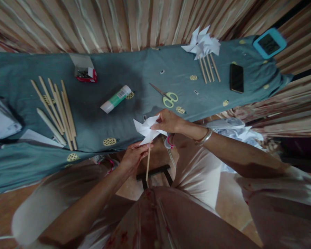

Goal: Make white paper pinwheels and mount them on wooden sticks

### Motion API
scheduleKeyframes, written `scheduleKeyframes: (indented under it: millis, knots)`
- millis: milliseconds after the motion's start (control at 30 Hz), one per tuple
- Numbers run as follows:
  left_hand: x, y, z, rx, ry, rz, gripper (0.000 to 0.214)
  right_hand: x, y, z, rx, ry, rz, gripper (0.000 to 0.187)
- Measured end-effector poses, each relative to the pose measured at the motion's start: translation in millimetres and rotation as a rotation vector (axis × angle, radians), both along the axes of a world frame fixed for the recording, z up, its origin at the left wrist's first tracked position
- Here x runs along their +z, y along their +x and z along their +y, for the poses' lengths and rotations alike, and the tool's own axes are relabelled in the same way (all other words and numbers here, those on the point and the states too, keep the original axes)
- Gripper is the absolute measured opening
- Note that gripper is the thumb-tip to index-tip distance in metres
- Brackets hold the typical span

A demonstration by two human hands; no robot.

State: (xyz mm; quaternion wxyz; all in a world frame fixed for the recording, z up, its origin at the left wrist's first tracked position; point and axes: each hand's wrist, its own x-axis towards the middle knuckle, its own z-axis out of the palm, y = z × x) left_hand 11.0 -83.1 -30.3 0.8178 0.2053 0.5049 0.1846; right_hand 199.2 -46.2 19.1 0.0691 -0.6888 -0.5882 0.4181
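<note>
A white paper pinwheel (147, 129) on a thin wooden stick (148, 164) is held over the near edge of the table. My left hand (137, 154) pinches the stick just below the paper blades. From the right, my right hand (168, 121) grips the pinwheel at its centre and right blade, the fingers closed on the paper. Beyond it lie scissors (169, 98) with light green handles and a green-and-white glue stick (116, 99). Finished-looking white pinwheels (202, 43) on sticks rest together at the back right.
Several wooden sticks (59, 107) lie at the left, near a paper stack (2, 119). An open red box (86, 74) holds small metal pieces. A phone (236, 77) and a blue-framed digital timer (269, 43) are at the right. A bag of paper scraps (238, 135) stands below.
</note>
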Motion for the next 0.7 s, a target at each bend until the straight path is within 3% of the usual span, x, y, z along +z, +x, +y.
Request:
scheduleKeyframes:
  millis: [333,700]
  knots:
    - [-2.8,-2,0,-0.008,0.013,0.003,0.036,-5.8,2,0,0.001,-0.007,0.052,0.013]
    - [-1.0,-3,0,-0.027,0.009,-0.025,0.035,4.3,-3,7,0.111,-0.001,-0.111,0.014]
